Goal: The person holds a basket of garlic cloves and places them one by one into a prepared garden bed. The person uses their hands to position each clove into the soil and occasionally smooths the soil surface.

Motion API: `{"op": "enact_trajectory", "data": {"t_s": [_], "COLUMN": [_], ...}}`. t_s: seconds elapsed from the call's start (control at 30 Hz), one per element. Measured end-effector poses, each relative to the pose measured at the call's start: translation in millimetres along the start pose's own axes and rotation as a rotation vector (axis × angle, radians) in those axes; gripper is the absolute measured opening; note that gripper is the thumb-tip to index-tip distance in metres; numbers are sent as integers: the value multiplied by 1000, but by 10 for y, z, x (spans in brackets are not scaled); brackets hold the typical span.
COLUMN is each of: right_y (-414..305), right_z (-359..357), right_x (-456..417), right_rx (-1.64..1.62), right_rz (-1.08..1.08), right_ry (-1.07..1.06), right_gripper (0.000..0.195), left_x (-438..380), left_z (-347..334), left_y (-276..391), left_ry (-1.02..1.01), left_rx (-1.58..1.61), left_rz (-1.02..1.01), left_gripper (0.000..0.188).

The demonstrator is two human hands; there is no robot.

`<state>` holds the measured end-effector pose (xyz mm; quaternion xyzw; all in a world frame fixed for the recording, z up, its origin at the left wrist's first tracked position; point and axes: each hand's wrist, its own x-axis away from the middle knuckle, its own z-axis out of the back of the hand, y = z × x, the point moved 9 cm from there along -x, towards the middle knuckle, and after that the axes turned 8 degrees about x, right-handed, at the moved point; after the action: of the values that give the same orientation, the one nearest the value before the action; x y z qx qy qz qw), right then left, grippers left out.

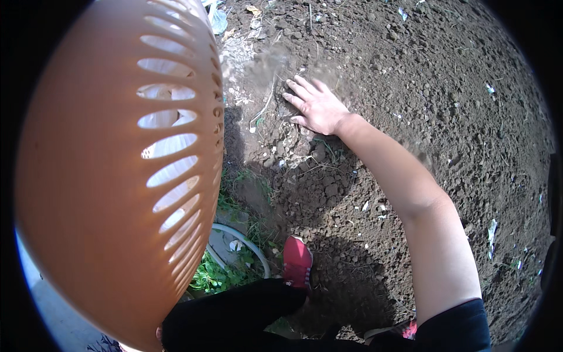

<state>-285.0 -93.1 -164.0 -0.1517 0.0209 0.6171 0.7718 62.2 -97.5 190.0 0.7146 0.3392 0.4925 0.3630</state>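
My right hand (319,105) is spread palm down over loose brown soil (440,88), its fingers apart and holding nothing. Blurred soil shows just beyond the fingertips. Whether the palm presses on the ground I cannot tell. A large orange-brown plastic basket (96,154) with slotted walls fills the left side, very close to the camera and tilted on its side. Through the slots pale things (169,145) show inside, too cut up to name. My left hand is out of view.
A red shoe (297,259) and a black trouser leg (237,308) are below. Beside them a pale hose (246,237) curves over green weeds (215,273). White scraps (491,235) lie scattered on the soil. A plastic bag (217,20) lies at the top.
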Motion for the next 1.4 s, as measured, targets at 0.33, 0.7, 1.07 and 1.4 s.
{"op": "enact_trajectory", "data": {"t_s": [0.33, 0.7, 1.07, 1.4], "right_y": [-587, -743, -286, 266], "right_z": [457, 474, 337, 455], "right_x": [1069, 1211, 1993, 2293], "right_rx": [-59, -274, -2349, -1731], "right_rz": [-160, -337, -876, -977], "right_ry": [71, 29, 386, 375], "right_gripper": [33, 37, 17, 11], "left_x": [32, 217, 266, 180], "left_z": [17, -402, -840, -772], "left_y": [189, -62, -525, -473], "left_ry": [-114, -145, -278, -226], "left_rx": [-150, -59, 37, 79], "left_rz": [-124, -16, 188, 193], "left_gripper": [38, 37, 36, 35]}}
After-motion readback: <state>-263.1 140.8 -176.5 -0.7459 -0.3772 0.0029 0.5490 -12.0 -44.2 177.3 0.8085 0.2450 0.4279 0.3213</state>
